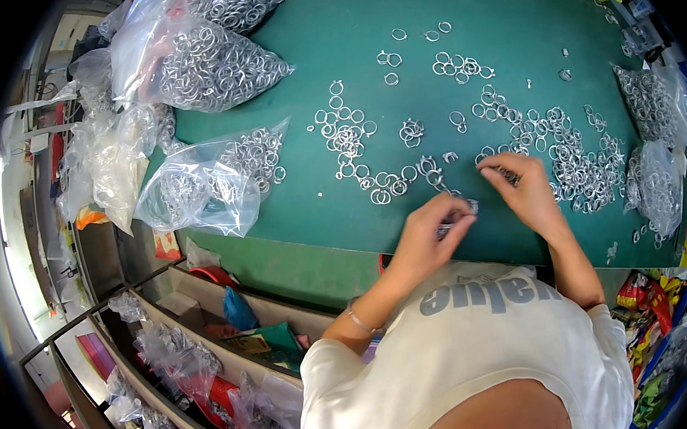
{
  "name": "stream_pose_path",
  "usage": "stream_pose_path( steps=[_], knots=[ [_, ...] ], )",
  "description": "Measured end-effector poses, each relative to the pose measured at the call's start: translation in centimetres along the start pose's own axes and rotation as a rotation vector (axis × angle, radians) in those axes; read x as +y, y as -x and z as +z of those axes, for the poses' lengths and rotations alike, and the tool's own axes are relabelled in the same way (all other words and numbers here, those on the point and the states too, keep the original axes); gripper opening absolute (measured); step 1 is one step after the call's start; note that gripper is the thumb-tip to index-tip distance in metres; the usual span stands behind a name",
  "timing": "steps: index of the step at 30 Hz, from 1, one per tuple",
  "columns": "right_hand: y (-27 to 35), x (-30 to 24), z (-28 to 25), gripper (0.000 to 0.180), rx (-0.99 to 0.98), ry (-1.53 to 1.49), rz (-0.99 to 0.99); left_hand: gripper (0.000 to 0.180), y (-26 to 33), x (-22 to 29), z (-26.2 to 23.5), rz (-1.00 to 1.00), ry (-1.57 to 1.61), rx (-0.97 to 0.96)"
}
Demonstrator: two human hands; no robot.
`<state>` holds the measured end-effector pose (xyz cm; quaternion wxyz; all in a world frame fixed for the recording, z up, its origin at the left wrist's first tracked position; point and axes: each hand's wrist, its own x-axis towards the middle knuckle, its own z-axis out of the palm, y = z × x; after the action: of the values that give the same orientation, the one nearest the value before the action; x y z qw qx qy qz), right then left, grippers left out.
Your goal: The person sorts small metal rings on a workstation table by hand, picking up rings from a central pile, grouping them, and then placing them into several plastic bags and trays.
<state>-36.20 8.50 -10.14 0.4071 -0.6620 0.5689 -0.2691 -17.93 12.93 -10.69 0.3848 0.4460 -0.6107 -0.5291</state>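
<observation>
Thin, round metal rings [443, 229] within curled fingers [446, 206] over smooth green tabletop [332, 34]

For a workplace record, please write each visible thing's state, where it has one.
Left hand: curled around metal rings
Right hand: curled around metal pieces
Loose rings: scattered and heaped
Nearer left tabletop bag: partly filled
Farther left tabletop bag: bulging
Green tabletop: partly covered

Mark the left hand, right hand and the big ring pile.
Left hand [425, 229], head view, on its back.
Right hand [529, 189], head view, on its back.
Big ring pile [583, 170], head view, on its middle.
</observation>
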Motion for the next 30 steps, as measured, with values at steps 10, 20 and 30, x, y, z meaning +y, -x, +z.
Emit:
stream_pose_path(
  steps=[10, 20, 30],
  knots=[
    [5.6, 6.0, -9.1, 0.02, 0.501, -0.124, 0.295, 0.005, -3.1, -0.1, -0.9, 0.05, -0.123, 0.294],
    [6.1, 7.0, -4.0, 0.022, 0.568, 0.512, 0.146, 0.005, -4.6, -0.6, 1.2, 0.036, -0.488, 0.241],
    [6.4, 7.2, -9.0, 0.017, 0.594, 0.256, 0.136, 0.018, -9.2, -0.6, 8.4, 0.311, -0.816, -0.298]
  ],
)
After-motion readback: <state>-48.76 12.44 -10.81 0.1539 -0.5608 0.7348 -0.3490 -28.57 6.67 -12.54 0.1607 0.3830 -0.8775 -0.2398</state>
